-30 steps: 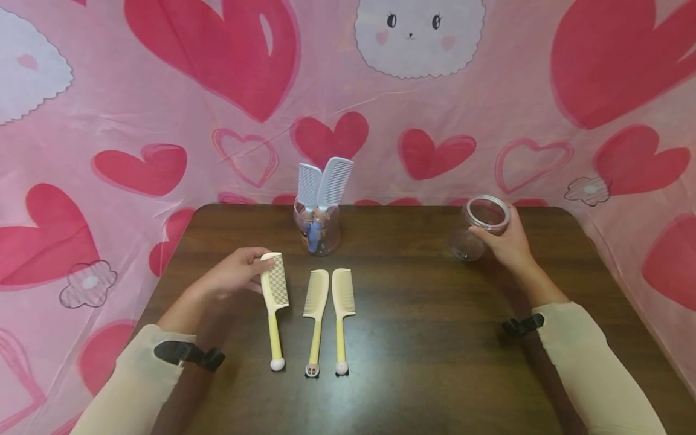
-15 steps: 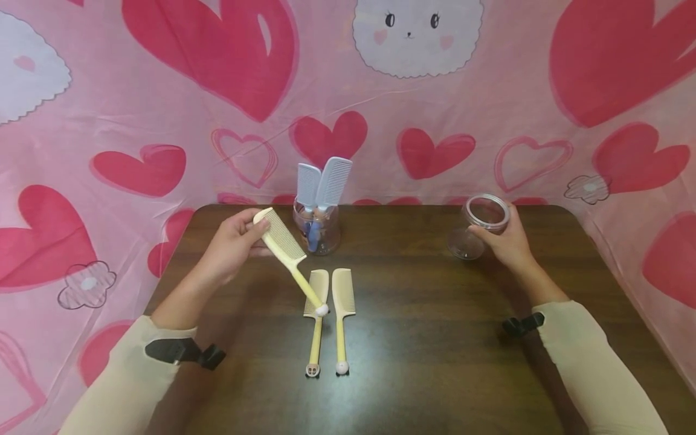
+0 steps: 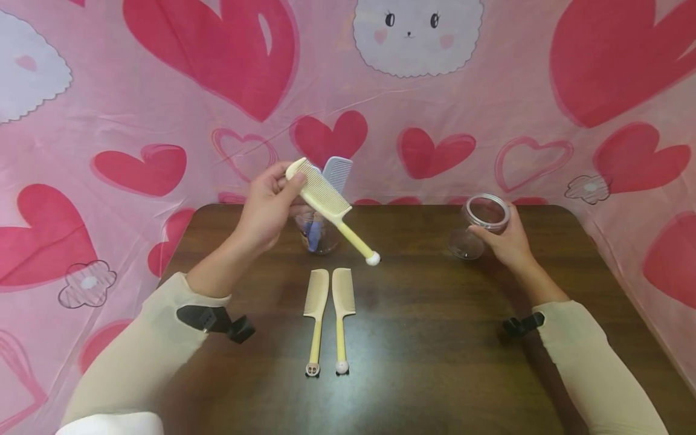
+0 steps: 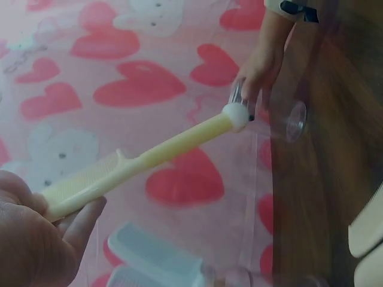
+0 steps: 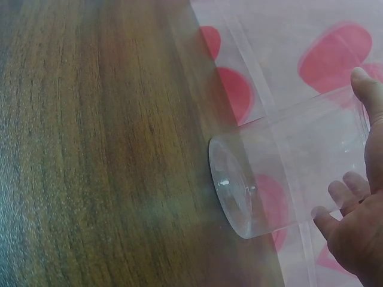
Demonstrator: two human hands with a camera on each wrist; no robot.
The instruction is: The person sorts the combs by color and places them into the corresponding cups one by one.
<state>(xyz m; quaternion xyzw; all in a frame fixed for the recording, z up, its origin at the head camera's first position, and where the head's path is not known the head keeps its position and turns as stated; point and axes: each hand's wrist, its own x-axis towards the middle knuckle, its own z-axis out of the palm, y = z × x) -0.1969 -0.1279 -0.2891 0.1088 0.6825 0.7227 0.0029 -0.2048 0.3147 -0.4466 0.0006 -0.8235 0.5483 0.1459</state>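
One yellow comb [image 3: 328,202], aloft, pinched at its toothed end by the left hand [image 3: 266,211]; long axis slants down rightward (white knob [image 3: 373,258] outermost), toward the clear jar [image 5: 287,170], well apart, gripped by the right hand [image 3: 507,244].

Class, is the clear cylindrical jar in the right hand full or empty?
Empty: the right wrist view shows nothing inside the clear cylindrical jar; pink heart-patterned backdrop shows through.
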